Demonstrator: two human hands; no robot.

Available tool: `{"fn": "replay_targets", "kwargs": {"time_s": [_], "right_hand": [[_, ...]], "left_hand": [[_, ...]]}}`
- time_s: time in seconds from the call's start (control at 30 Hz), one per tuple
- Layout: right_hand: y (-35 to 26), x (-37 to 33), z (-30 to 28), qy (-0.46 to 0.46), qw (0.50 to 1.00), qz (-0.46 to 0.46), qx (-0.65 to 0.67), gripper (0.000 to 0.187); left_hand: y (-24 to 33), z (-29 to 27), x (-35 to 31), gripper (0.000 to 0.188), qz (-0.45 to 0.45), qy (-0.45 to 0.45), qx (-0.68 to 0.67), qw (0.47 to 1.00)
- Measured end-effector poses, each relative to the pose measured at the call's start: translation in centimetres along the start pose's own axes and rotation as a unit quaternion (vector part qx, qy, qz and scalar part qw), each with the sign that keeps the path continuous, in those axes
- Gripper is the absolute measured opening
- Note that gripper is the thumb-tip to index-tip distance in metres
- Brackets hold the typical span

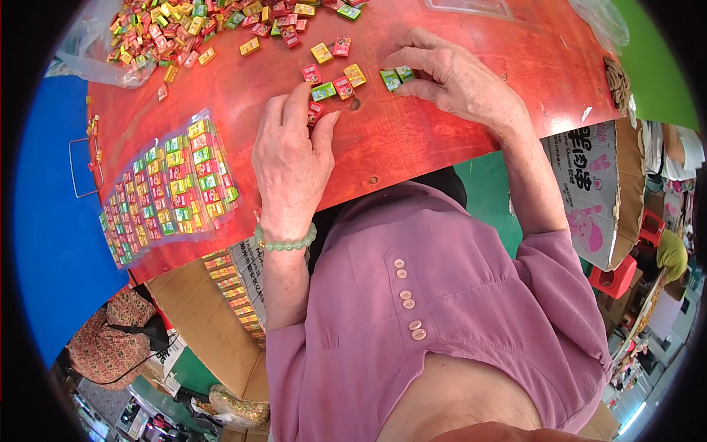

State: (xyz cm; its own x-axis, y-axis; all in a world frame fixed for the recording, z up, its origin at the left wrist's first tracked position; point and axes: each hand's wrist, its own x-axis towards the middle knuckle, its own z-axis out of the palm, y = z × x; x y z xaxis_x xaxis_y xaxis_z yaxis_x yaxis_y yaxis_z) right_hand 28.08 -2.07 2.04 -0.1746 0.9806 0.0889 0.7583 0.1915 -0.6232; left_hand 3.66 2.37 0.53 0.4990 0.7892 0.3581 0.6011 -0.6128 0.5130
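My left hand (292, 158), a green bead bracelet at its wrist, rests over the red table with thumb and forefinger around a small red box (314, 112). Just beyond it, a loose group of matchbox-like boxes includes a green box (322, 91), a red box (344, 88) and a yellow box (354, 75). To the right, my right hand (460, 82) pinches two small green boxes, one green box (389, 80) beside the other (404, 72), between thumb and forefinger. The undersides of its curled fingers are hidden.
A large heap of small boxes (158, 33) lies at the far left beside a clear plastic bag (103, 66). Rows of boxes in clear film (169, 184) cover the table's left side. Below the edge stands an open carton (199, 317). A clear tray (471, 6) lies far off.
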Motion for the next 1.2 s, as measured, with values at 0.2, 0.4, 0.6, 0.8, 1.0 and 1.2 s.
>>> {"fn": "replay_targets", "kwargs": {"time_s": [0.2, 0.4, 0.6, 0.8, 1.0, 1.2], "right_hand": [[0.4, 0.2, 0.5, 0.032, 0.999, -0.01, -0.029, 0.028], [-0.1, 1.6, 0.6, 0.016, 0.999, -0.026, -0.026, 0.03], [-0.5, 2.2, 0.7, 0.002, 1.0, -0.028, -0.003, 0.035], [0.1, 2.4, 1.2, -0.002, 0.999, -0.032, -0.027, 0.034], [-0.4, 2.4, 1.3, 0.003, 0.999, -0.037, -0.026, 0.032], [-0.8, 2.3, 1.3, 0.002, 0.999, -0.03, -0.043, 0.033]], "left_hand": [[-0.2, 0.9, 0.6, 0.032, 0.052, -0.004, 0.02, 0.998], [0.2, 1.2, 0.3, 0.029, 0.062, 0.008, 0.009, 0.998], [0.1, 1.2, 0.1, 0.028, 0.065, 0.014, 0.007, 0.998], [0.0, 1.2, -0.1, 0.025, 0.06, 0.018, -0.009, 0.998], [-0.1, 1.2, -0.2, 0.024, 0.068, 0.02, -0.021, 0.997], [-0.3, 1.1, -0.3, 0.024, 0.067, -0.004, -0.029, 0.997]]}}
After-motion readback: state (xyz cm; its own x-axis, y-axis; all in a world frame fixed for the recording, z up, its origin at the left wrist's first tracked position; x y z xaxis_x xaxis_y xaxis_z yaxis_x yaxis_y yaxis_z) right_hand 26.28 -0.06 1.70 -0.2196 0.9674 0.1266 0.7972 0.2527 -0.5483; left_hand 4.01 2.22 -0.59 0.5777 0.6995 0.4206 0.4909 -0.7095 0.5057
